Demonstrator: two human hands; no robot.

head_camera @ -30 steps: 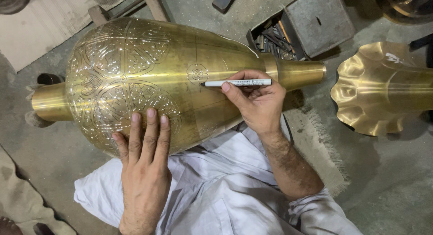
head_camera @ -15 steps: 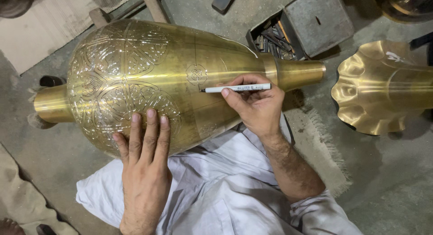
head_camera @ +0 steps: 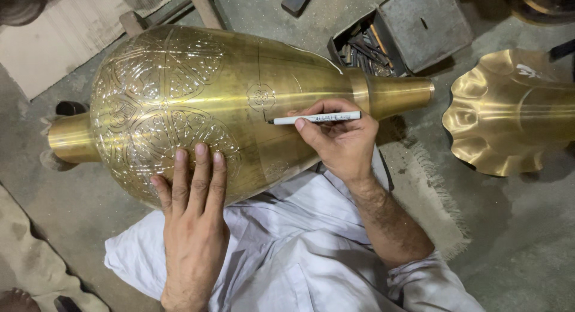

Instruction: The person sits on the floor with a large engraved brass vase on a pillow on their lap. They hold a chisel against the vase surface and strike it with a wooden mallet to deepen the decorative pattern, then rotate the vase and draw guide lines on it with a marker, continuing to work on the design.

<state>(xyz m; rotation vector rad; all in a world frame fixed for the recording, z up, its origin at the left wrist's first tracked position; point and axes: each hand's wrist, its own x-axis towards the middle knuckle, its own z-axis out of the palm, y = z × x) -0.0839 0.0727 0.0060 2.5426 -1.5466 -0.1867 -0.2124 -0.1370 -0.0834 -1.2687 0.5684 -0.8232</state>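
Observation:
A large brass vase (head_camera: pixel 227 102) lies on its side across my lap, its wide body covered with engraved floral medallions and its narrow neck pointing right. My left hand (head_camera: pixel 191 210) rests flat on the lower engraved part, fingers together. My right hand (head_camera: pixel 341 138) holds a white marker pen (head_camera: pixel 317 118), its tip touching the smooth brass just below a small drawn flower outline (head_camera: pixel 261 97).
A fluted brass flared piece (head_camera: pixel 509 111) lies at the right. Behind the vase neck sits a dark metal box (head_camera: pixel 419 24) with several tools beside it. A wooden stick (head_camera: pixel 203 6) lies at the top, a frayed mat (head_camera: pixel 431 192) below, and concrete floor all around.
The pen tip has shifted slightly along the brass near the flower outline. My left hand has stayed flat on the vase.

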